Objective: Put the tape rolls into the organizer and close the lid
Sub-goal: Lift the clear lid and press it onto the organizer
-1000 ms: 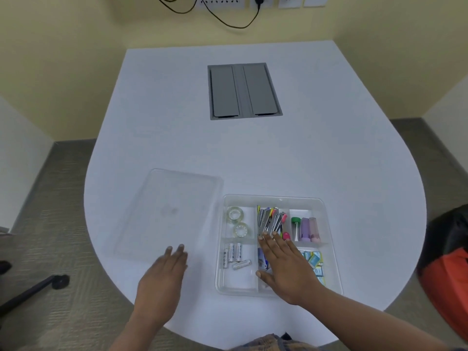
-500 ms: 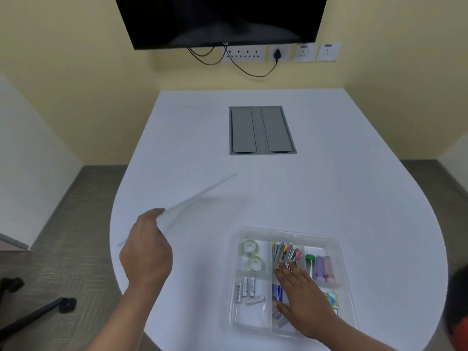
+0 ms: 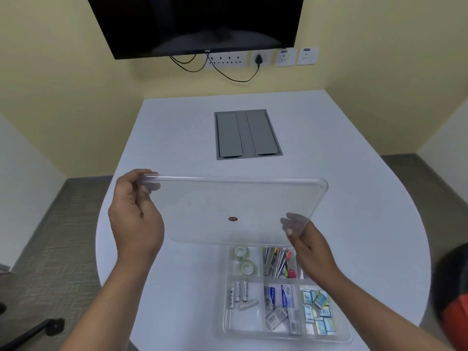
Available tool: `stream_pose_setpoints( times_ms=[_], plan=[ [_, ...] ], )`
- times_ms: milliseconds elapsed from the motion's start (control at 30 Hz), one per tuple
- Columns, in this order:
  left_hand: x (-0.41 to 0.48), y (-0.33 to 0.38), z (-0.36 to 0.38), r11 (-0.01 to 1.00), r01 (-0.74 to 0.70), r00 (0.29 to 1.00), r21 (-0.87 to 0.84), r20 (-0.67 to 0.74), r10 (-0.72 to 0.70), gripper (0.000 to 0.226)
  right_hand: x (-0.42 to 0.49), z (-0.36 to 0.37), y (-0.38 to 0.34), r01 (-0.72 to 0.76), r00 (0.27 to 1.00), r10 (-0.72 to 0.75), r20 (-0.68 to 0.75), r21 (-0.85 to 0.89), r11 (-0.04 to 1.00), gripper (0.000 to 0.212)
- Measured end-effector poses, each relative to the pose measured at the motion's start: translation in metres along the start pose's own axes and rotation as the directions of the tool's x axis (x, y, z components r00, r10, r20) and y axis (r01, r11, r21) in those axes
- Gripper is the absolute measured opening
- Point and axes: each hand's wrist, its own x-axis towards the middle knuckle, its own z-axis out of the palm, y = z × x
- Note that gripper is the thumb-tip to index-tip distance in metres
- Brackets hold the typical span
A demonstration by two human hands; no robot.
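Lid [image 3: 235, 209] held above organizer [image 3: 286, 292] far edge blocks overhead access; near compartments open.

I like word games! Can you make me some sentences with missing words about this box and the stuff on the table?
1. Both hands, left and right, hold the clear ____ above the organizer.
2. The number of tape rolls lying in the organizer is ____.
3. The batteries lie in the compartment just ____ the tape rolls, on the side towards the person.
4. The screen on the wall is switched ____.

Missing words: lid; two; below; off
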Motion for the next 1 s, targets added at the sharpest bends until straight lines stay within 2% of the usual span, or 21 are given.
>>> stream_pose_setpoints(
  times_ms=[133, 233, 300, 400, 500, 533, 633, 800, 1000],
  plan=[
    [-0.001, -0.019, 0.016, 0.992, 0.088, 0.994, -0.090, 0.070, -0.082, 0.045, -0.004, -0.014, 0.002, -0.003, 0.985, 0.019, -0.171, 0.092, 0.996, 0.034],
    [-0.018, -0.044, 0.029, 0.973, 0.219, 0.953, 0.067, 0.199, -0.228, 0.049, -0.013, -0.024, 0.013, -0.037, 0.967, 0.061, -0.248, 0.100, 0.994, 0.035],
    [-0.040, -0.061, 0.036, 0.938, 0.311, 0.875, 0.156, 0.339, -0.346, 0.039, -0.021, -0.030, 0.024, -0.086, 0.958, 0.117, -0.260, 0.128, 0.988, 0.037],
    [-0.080, -0.077, 0.043, 0.890, 0.359, 0.741, 0.282, 0.494, -0.455, 0.035, -0.034, -0.040, 0.041, -0.209, 0.927, 0.243, -0.285, 0.144, 0.967, 0.045],
    [-0.112, -0.083, 0.044, 0.795, 0.555, 0.590, 0.247, 0.557, -0.584, 0.040, -0.047, -0.051, 0.058, -0.306, 0.902, 0.320, -0.291, 0.093, 0.947, 0.052],
    [-0.120, -0.085, 0.045, 0.780, 0.577, 0.568, 0.240, 0.569, -0.595, 0.041, -0.051, -0.054, 0.063, -0.340, 0.891, 0.347, -0.292, 0.074, 0.937, 0.051],
    [-0.139, -0.089, 0.049, 0.795, 0.524, 0.556, 0.306, 0.584, -0.591, 0.045, -0.061, -0.061, 0.080, -0.432, 0.860, 0.412, -0.300, 0.001, 0.902, 0.041],
    [-0.158, -0.092, 0.056, 0.834, 0.366, 0.625, 0.413, 0.554, -0.549, 0.045, -0.073, -0.070, 0.102, -0.517, 0.836, 0.441, -0.325, -0.199, 0.833, 0.041],
    [-0.172, -0.097, 0.067, 0.828, 0.310, 0.620, 0.467, 0.561, -0.548, 0.045, -0.073, -0.069, 0.118, -0.572, 0.812, 0.489, -0.320, -0.263, 0.777, 0.045]
  ],
)
